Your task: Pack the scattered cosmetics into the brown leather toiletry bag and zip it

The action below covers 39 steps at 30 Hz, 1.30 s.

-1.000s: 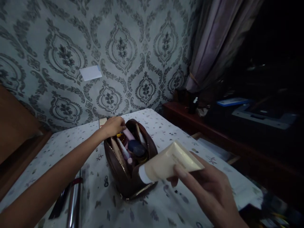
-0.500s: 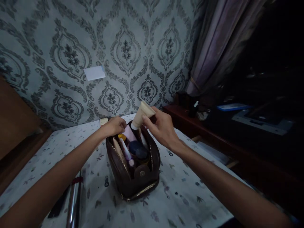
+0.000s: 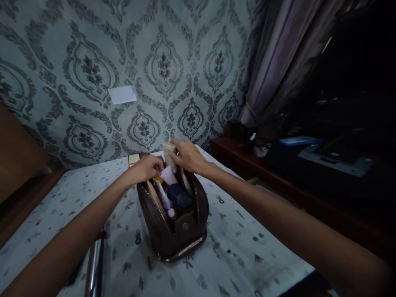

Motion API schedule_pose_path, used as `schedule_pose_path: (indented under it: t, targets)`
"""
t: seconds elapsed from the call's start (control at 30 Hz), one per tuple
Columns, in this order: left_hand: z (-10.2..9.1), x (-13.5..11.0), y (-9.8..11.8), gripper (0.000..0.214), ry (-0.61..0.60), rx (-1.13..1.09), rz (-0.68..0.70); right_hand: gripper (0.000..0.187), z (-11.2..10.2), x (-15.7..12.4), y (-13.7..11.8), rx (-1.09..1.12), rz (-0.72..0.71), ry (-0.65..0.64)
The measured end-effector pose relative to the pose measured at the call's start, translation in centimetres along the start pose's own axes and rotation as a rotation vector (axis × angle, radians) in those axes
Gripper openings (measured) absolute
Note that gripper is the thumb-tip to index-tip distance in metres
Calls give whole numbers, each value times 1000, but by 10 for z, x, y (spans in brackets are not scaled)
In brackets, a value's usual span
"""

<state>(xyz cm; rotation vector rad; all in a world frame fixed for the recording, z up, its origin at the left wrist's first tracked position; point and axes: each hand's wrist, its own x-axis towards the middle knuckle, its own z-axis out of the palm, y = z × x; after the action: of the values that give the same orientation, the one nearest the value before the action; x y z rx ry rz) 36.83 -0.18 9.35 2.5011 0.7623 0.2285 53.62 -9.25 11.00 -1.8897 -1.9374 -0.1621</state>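
A dark brown zippered toiletry bag (image 3: 165, 243) stands unzipped on the patterned cloth, packed with cosmetics. My right hand (image 3: 188, 156) grips a cream-coloured squeeze tube (image 3: 169, 156), held upright with its lower end at the bag's far part. At the bag's far left edge is my left hand (image 3: 147, 168), its fingers curled in; whether they pinch the rim or an item is hidden. Inside lie a pink tube (image 3: 168, 176), a white and purple tube (image 3: 163, 196), dark round-topped items (image 3: 179, 194) and something yellow (image 3: 158, 180).
A small box (image 3: 133, 159) stands behind my left hand. Left of the bag lies a shiny metallic cylinder (image 3: 95, 264) with a red band. Patterned wallpaper rises behind the cloth (image 3: 235, 255). A dark red wooden ledge (image 3: 229, 148) and a curtain (image 3: 272, 62) are at the right.
My right hand has moved left and away from me, carrying the cream tube from a tilted pose above the bag to an upright one lower down. The left hand has barely shifted.
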Motion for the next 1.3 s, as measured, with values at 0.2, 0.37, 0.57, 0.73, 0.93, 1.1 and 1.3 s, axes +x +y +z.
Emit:
schedule_pose_path:
  t: [0.2, 0.37, 0.57, 0.73, 0.93, 1.1, 1.3]
  targets:
    - [3, 0, -4, 14, 39, 9, 17, 20, -17, 19, 1, -65, -152, -126]
    - [3, -2, -6, 18, 51, 27, 36, 19, -22, 30, 5, -118, -237, -258]
    - [3, -5, -3, 12, 58, 53, 52, 20, -3, 27, 5, -162, -288, -412]
    - [2, -5, -2, 13, 54, 76, 58, 27, 3, 22, -2, -209, -273, -427]
    - [-1, -6, -1, 12, 15, 117, 80, 34, 6, 21, 0, -224, -261, -443]
    - [-3, -8, 3, 13, 8, 146, 95, 40, 14, 17, 3, -200, -295, -423]
    - [-2, -7, 1, 14, 6, 175, 102, 44, 20, 14, 1, -171, -293, -381]
